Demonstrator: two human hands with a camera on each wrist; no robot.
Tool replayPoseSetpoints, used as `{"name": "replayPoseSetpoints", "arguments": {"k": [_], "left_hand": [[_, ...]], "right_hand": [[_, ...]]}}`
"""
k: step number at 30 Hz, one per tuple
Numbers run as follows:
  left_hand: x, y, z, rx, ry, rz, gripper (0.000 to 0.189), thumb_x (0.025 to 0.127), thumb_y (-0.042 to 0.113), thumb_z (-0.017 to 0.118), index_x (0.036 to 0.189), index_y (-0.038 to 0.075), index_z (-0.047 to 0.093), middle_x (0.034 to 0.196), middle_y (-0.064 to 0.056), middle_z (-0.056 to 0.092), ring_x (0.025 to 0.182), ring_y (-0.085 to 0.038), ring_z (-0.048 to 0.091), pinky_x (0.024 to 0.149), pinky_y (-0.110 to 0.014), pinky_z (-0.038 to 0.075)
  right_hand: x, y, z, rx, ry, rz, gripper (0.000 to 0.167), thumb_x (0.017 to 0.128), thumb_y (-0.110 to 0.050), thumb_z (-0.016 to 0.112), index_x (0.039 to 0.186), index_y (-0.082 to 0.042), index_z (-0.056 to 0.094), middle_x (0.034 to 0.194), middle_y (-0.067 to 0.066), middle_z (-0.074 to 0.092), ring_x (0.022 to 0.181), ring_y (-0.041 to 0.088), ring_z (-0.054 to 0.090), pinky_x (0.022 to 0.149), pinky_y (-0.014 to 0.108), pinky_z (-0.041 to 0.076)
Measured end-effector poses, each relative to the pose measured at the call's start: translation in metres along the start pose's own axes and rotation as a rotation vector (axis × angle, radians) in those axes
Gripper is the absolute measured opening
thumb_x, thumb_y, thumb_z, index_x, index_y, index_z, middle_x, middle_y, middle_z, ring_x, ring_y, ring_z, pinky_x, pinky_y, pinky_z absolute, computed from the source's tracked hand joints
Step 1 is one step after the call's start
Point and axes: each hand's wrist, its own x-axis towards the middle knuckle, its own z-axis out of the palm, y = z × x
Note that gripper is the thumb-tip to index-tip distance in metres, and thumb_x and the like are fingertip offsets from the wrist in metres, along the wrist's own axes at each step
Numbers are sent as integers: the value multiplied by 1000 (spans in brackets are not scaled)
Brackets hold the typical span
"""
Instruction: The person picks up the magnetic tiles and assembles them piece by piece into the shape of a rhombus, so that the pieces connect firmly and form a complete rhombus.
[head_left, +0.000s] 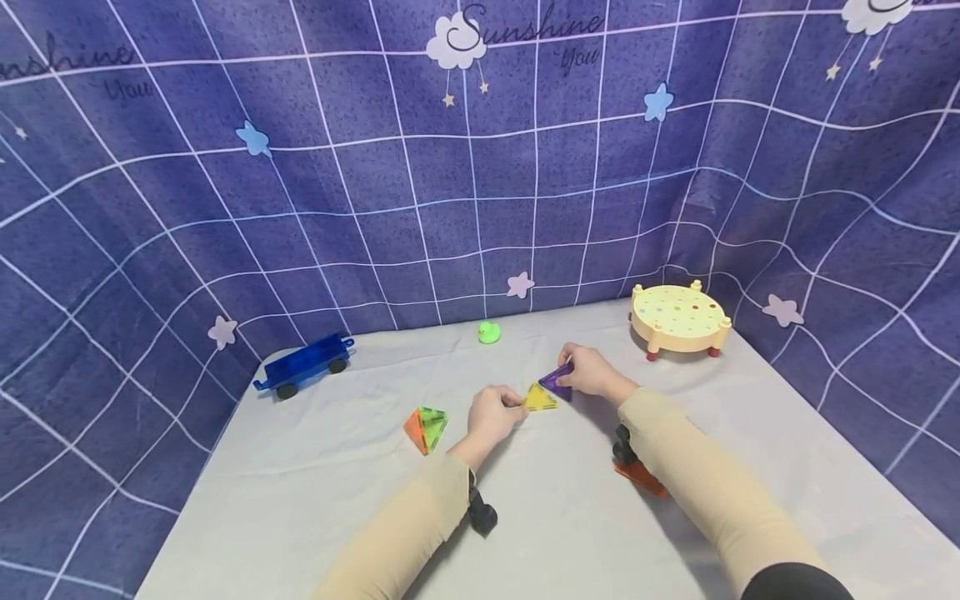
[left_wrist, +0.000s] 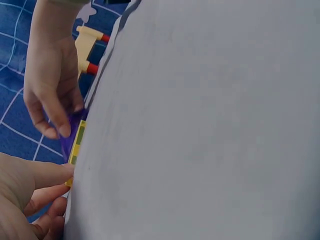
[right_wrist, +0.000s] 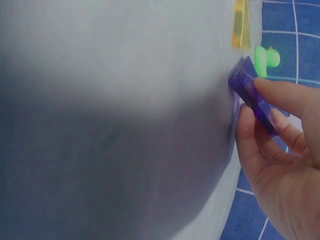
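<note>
My left hand (head_left: 495, 413) pinches the left corner of a yellow triangular magnetic tile (head_left: 540, 398) just above or on the white cloth; I cannot tell which. In the left wrist view, thumb and fingers meet at the near end of the yellow tile (left_wrist: 77, 145). A purple triangular magnetic tile (right_wrist: 250, 90) is held between the thumb and fingers of my right hand (right_wrist: 285, 165). It is tilted, close to the right side of the yellow one in the head view. Whether the two tiles touch is hard to tell.
Orange and green tiles (head_left: 432, 428) stand together left of the left hand. An orange-red tile (head_left: 642, 480) lies partly under the right forearm. Farther back are a blue toy trailer (head_left: 303, 363), a green duck (head_left: 489, 332) and a cream round toy table (head_left: 678, 317).
</note>
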Motion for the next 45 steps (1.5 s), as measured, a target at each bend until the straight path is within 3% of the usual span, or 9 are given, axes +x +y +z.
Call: {"name": "replayPoseSetpoints", "arguments": {"k": [10, 16, 21, 27, 34, 45], "left_hand": [[-4, -1, 1, -26, 14, 1, 13, 80, 23, 88, 80, 18, 76, 73, 10, 66, 70, -10, 60, 73, -35, 51], [-2, -5, -2, -103, 74, 43, 29, 81, 14, 84, 107, 4, 76, 98, -6, 73, 97, -26, 67, 92, -41, 52], [2, -8, -2, -108, 44, 92, 38, 84, 10, 81, 119, 1, 73, 115, -12, 73, 116, -32, 65, 104, -44, 47], [9, -8, 1, -129, 9, 137, 26, 86, 6, 78, 111, 3, 76, 103, -9, 75, 102, -29, 69, 95, -44, 52], [11, -5, 5, -115, 21, 113, 12, 85, 4, 79, 97, 7, 78, 87, -3, 75, 91, -24, 68, 91, -44, 50], [12, 1, 11, -115, 28, 89, 9, 86, 3, 78, 94, 6, 77, 89, -3, 75, 88, -23, 69, 88, -41, 53]], "right_hand": [[2, -16, 4, 38, 12, -111, 27, 83, 3, 79, 100, -4, 58, 88, 8, 67, 82, 23, 63, 77, 40, 53], [4, -20, 7, 132, -10, -152, 40, 84, 6, 77, 118, -1, 57, 92, 11, 70, 85, 25, 67, 81, 44, 55], [4, -23, 12, 165, -21, -165, 48, 83, 7, 78, 124, -1, 56, 91, 8, 72, 84, 23, 67, 84, 43, 55], [3, -29, 12, 267, -65, -172, 50, 83, 13, 75, 127, 5, 53, 90, 9, 75, 88, 29, 72, 87, 44, 55], [2, -26, 11, 309, -115, -186, 48, 83, 15, 74, 126, 8, 53, 92, 11, 76, 90, 29, 73, 86, 40, 56], [-10, -3, -12, 264, -195, -234, 45, 81, 10, 75, 123, 9, 58, 101, 17, 74, 95, 30, 72, 86, 38, 58]]}}
